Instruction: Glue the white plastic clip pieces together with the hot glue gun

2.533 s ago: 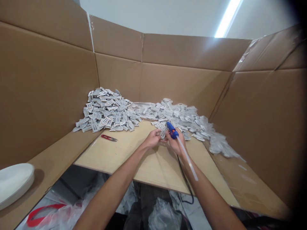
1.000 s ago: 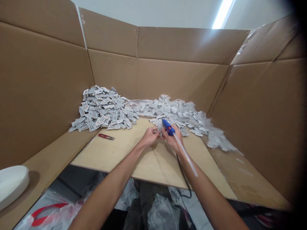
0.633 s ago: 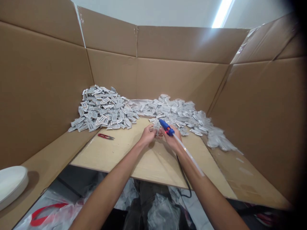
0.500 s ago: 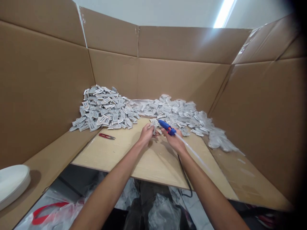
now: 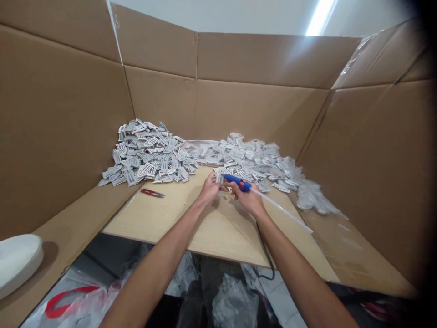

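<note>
Swung the gun (image 5: 238, 183) flatter since the first frame, nose (image 5: 228, 177) now toward the left and stick (image 5: 283, 209) no longer along the right forearm (image 5: 300, 259) but slanting out to the right. Brought the piece (image 5: 219, 179) from the near side of the gun's nose to just left of it.

Nearest, can see a clear bag (image 5: 235, 300) well to the near side of the gun, and a red band (image 5: 54, 310) far off to the gun's near left, among crumpled plastic (image 5: 85, 310). Can see a white dish (image 5: 37, 259) well to the gun's near left too, on a cardboard strip (image 5: 78, 228). Can follow a dark cord (image 5: 263, 243) on the gun's near side, down past the front edge of the board (image 5: 160, 223).

Gripping the gun in the right hand (image 5: 251, 199). Pinching the piece, grey and slotted, in the left hand (image 5: 209, 189), just left of the gun. Cannot tell whether touching at the nose or slightly apart. Left of the gun, can see red snips (image 5: 152, 193) on the board, tips toward it.

Farther, beyond the gun to the left, can see a loose heap (image 5: 150, 155) of grey pieces; straight beyond and to its right, a wrapped heap (image 5: 254, 157) in clear film. Well behind the gun, can see cardboard walls (image 5: 266, 107), and above them a bright light (image 5: 321, 18).
</note>
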### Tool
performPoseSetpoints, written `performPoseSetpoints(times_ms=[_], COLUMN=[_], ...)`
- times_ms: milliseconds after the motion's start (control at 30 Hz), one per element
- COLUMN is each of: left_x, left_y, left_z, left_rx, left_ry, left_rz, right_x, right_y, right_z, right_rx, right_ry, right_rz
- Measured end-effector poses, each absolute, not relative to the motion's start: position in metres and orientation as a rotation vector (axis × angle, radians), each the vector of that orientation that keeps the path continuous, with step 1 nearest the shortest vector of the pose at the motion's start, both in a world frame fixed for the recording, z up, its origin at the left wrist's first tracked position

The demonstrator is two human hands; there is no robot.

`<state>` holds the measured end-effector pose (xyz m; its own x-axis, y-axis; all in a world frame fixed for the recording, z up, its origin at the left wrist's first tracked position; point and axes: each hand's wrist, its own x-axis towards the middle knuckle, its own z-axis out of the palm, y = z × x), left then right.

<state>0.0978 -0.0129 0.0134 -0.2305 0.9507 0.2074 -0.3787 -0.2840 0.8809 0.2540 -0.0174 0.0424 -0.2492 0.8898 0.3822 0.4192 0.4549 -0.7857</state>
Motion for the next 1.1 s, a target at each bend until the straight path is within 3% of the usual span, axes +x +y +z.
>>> performPoseSetpoints(times_ms=[433, 867, 1100], left_x=[0.093, 0.093, 0.089], left_y=[-0.016, -0.03, -0.033], left_z=[0.012, 0.02, 0.011], left_rx=[1.15, 1.319, 1.354], left_ry=[0.959, 1.129, 1.268], left_rz=[1.699, 1.759, 1.73], right_x=[0.254, 0.25, 0.247], right_y=[-0.013, -0.024, -0.026], right_z=[0.04, 0.04, 0.037], right_rx=[-1.215, -1.053, -1.034], right_ry=[-1.852, -1.92, -1.971], right_rz=[0.571, 0.672, 0.129])
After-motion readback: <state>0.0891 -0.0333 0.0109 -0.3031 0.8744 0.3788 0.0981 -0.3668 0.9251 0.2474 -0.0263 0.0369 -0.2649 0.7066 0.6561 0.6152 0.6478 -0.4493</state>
